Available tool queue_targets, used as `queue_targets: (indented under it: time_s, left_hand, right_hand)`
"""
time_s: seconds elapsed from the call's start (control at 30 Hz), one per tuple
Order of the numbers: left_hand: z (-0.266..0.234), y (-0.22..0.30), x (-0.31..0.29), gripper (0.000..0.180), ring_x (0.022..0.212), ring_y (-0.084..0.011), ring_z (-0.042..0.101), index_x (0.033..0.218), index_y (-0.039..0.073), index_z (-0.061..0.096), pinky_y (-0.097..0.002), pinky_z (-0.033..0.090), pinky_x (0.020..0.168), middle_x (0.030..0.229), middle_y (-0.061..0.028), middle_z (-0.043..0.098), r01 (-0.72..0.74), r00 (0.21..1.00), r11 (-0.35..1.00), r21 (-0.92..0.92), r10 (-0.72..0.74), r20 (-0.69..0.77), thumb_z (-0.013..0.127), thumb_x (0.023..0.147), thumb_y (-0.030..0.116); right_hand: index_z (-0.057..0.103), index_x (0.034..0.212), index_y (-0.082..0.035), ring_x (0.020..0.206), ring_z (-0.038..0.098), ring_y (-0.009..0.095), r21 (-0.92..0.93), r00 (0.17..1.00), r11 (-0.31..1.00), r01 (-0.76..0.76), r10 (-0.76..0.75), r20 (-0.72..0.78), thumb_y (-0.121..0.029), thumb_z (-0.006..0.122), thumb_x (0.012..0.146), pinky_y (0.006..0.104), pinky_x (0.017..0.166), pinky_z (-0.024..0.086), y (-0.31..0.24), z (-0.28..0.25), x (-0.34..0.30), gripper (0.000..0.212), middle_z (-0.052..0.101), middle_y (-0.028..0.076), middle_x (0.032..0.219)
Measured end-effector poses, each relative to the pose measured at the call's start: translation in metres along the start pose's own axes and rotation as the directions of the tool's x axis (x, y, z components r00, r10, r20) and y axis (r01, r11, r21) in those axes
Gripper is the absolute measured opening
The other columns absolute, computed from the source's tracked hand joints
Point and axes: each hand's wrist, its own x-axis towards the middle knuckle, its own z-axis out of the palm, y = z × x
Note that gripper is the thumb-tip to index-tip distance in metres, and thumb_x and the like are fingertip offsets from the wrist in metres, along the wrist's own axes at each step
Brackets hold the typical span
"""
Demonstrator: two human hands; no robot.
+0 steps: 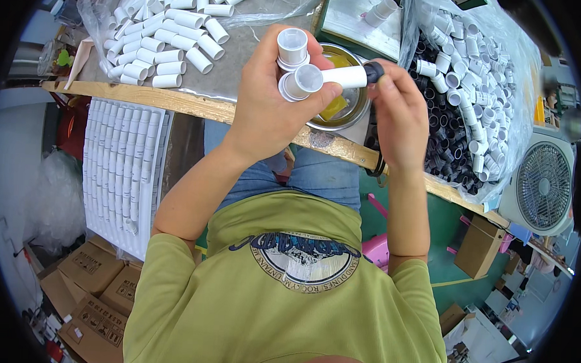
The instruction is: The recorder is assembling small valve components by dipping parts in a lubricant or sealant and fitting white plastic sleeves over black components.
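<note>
My left hand (257, 113) is closed around several white plastic tube pieces. Two short tubes (292, 46) with clear, ringed ends point upward from its grip, and a longer white tube (345, 77) juts out to the right between thumb and fingers. On that tube's right end sits a black cap (373, 73), pinched by the fingertips of my right hand (401, 118). Whether the cap is fully seated cannot be seen. Beneath the tube, a round metal bowl (355, 118) holds something yellow.
Loose white tubes (187, 34) lie on the table at far left. White tube parts (479, 92) and black caps (442, 145) fill clear plastic at right. A green-edged box (354, 20) stands behind the bowl. Left below are a tube rack (121, 163) and cartons (95, 267); a fan (540, 180) stands right.
</note>
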Motion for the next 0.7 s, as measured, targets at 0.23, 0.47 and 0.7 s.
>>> queue_targets:
  time_s: [0.23, 0.47, 0.7]
  left_hand:
    - [-0.003, -0.006, 0.005, 0.039, 0.085, -0.0102, 0.059, 0.104, 0.005, 0.051, -0.0254, 0.049, 0.074, 0.091, -0.0033, 0.061, 0.174, 0.984, 0.983, -0.057, -0.171, 0.055, 0.076, 0.074, 0.005]
    - [0.006, -0.017, 0.03, 0.038, 0.085, -0.011, 0.06, 0.104, 0.004, 0.052, -0.0268, 0.05, 0.077, 0.091, -0.0053, 0.063, 0.242, 0.968, 0.959, -0.147, -0.229, 0.102, 0.076, 0.074, 0.007]
    - [0.025, -0.02, 0.043, 0.035, 0.087, -0.0123, 0.061, 0.103, 0.005, 0.053, -0.0292, 0.05, 0.076, 0.093, -0.0043, 0.063, 0.05, 0.994, 0.998, 0.033, -0.053, 0.091, 0.072, 0.074, 0.001]
  right_hand:
    - [0.065, 0.104, -0.005, 0.087, 0.062, 0.02, -0.633, 0.989, 0.761, 0.145, -0.113, 0.09, -0.005, 0.07, 0.079, 0.0317, 0.078, 0.048, -0.027, -0.021, 0.004, 0.025, 0.066, 0.008, 0.093]
    - [0.064, 0.111, -0.011, 0.1, 0.054, 0.025, -0.933, 0.95, -0.291, 0.211, -0.162, 0.266, -0.006, 0.066, 0.077, 0.04, 0.084, 0.041, -0.027, -0.095, 0.038, 0.035, 0.06, 0.004, 0.107]
    - [0.063, 0.112, -0.011, 0.098, 0.053, 0.027, -0.855, 0.856, 0.174, 0.488, -0.285, 0.431, -0.008, 0.066, 0.079, 0.0388, 0.085, 0.038, -0.04, -0.044, 0.025, 0.033, 0.059, 0.007, 0.103]
